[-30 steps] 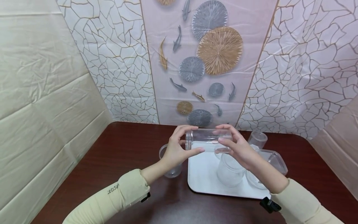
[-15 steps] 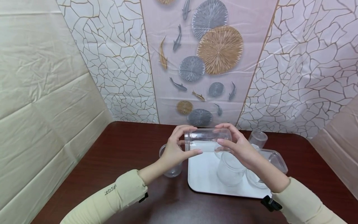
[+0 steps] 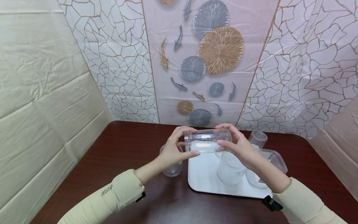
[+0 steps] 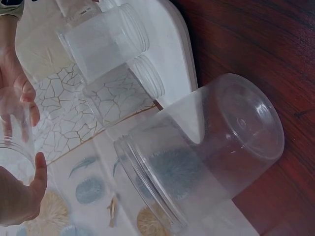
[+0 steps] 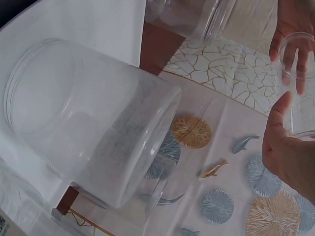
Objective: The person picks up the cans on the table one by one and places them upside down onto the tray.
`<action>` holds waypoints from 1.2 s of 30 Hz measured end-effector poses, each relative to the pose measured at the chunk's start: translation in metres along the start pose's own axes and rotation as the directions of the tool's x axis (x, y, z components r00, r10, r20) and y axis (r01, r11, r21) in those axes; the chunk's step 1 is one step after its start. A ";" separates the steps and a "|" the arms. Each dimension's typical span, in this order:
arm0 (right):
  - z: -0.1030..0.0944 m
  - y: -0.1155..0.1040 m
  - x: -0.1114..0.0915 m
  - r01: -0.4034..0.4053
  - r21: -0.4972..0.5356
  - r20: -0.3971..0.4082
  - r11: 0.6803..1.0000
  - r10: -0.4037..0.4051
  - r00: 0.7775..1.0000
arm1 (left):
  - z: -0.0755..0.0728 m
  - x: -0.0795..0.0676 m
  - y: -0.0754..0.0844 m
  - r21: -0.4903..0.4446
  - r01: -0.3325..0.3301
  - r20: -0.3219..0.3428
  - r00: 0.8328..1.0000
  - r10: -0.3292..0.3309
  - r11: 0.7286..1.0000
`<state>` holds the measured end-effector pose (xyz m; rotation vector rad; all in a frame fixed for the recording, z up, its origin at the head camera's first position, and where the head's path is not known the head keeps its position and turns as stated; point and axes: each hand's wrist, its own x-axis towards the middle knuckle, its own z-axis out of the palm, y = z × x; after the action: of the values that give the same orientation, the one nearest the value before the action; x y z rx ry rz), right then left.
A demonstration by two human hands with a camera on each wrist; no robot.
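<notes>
A clear, see-through jar (image 3: pixel 208 141) is held sideways above the white tray, its ridged mouth to the left and its base to the right. My left hand (image 3: pixel 172 148) grips the mouth end, thumb along the near side and fingers over the far side. The base end is gripped by my right hand (image 3: pixel 241 147), its thumb in front and fingers behind. In the left wrist view both hands show at the left edge around the jar (image 4: pixel 15 123). Below and behind my left wrist, a second clear jar (image 4: pixel 197 152) stands upright on the table, partly hidden in the head view.
The white tray (image 3: pixel 201 183) lies on the dark red table (image 3: pixel 126 149). On it a clear jar (image 5: pixel 93 118) stands mouth down, beside a flat-sided clear container (image 3: pixel 277 160). Another clear jar (image 3: pixel 258 139) stands at the back right. Patterned cloth (image 3: pixel 218 102) hangs behind the table.
My left hand and forearm have shifted slightly left and down, and the thumb has slid a little toward the mouth end. The right hand and the jar have stayed nearly in place.
</notes>
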<state>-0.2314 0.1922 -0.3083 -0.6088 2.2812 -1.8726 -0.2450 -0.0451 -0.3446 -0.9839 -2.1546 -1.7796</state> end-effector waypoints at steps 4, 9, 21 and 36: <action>0.001 0.000 0.000 -0.010 -0.015 -0.005 1.000 0.010 1.000 | -0.001 -0.002 -0.001 0.009 -0.007 0.008 1.000 0.007 1.000; 0.001 0.000 -0.001 -0.008 -0.021 -0.004 1.000 0.008 1.000 | -0.003 -0.004 -0.002 0.014 0.010 0.024 1.000 -0.010 1.000; -0.002 0.002 0.000 0.027 -0.028 -0.006 0.999 -0.027 1.000 | -0.008 -0.005 -0.004 -0.050 0.002 0.013 1.000 -0.002 0.999; -0.005 0.001 -0.001 0.070 -0.037 0.016 0.997 -0.070 0.997 | -0.022 -0.012 -0.007 -0.064 -0.009 0.008 1.000 0.009 0.998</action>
<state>-0.2328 0.1973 -0.3084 -0.7137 2.3200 -1.8532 -0.2461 -0.0706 -0.3504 -1.0153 -2.1068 -1.8539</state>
